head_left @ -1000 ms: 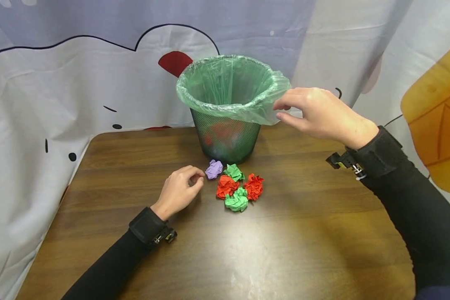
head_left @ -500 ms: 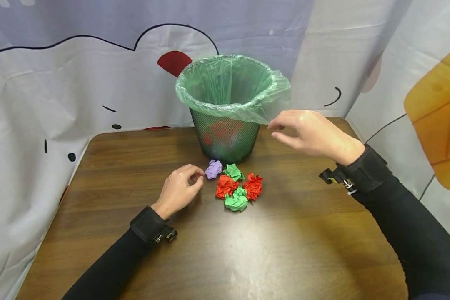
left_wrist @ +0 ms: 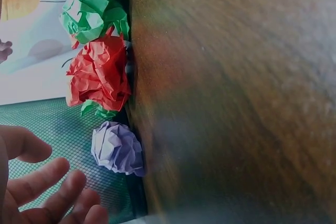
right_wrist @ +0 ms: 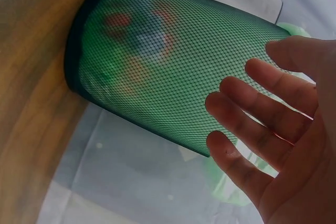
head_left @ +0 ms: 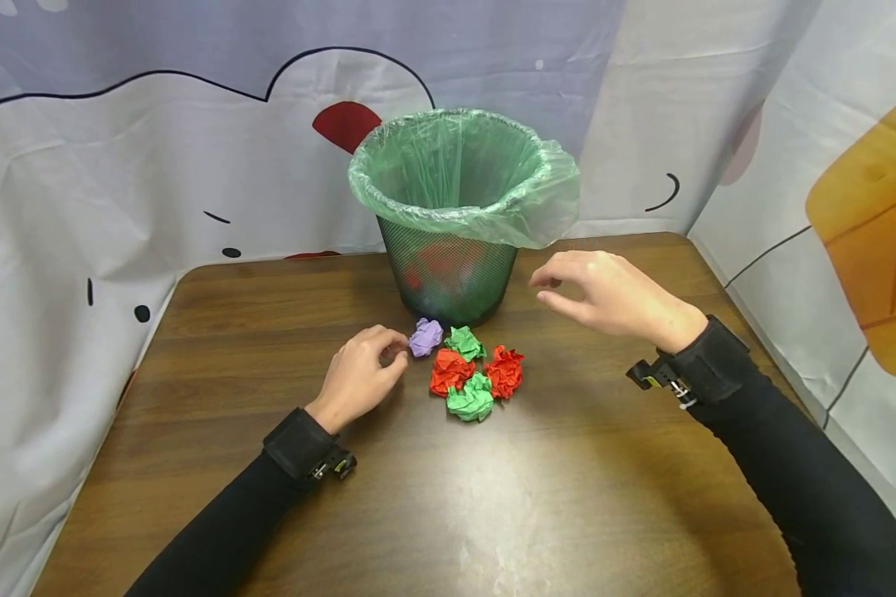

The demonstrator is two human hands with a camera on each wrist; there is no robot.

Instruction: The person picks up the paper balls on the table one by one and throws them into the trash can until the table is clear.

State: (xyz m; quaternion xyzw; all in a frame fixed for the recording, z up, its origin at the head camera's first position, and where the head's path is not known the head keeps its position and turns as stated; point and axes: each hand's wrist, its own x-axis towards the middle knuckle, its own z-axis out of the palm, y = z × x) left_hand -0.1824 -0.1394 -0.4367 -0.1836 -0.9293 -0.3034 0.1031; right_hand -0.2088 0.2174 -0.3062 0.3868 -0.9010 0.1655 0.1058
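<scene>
Beside a crumpled purple paper ball (head_left: 426, 337), my left hand (head_left: 362, 373) lies low over the table with loosely bent fingers and holds nothing. The left wrist view shows a gap between its fingertips and that purple ball. My right hand (head_left: 605, 294) hovers right of the mesh wastebasket (head_left: 448, 274), empty, its fingers relaxed and spread in the right wrist view. Two red paper balls (head_left: 504, 371) and two green paper balls (head_left: 471, 398) sit clustered in front of the basket. A green plastic bag (head_left: 455, 211) lines it and folds over its rim.
Blurred red and bluish shapes (right_wrist: 149, 38) show through the mesh, inside the basket. The brown wooden table (head_left: 433, 514) ends at a printed curtain (head_left: 269, 166) behind and at both sides. Part of the bag flares out past the basket's right rim.
My right hand has come down and slightly left, away from the flared edge of the bag to a spot below it. The left hand and the paper balls stay in place.
</scene>
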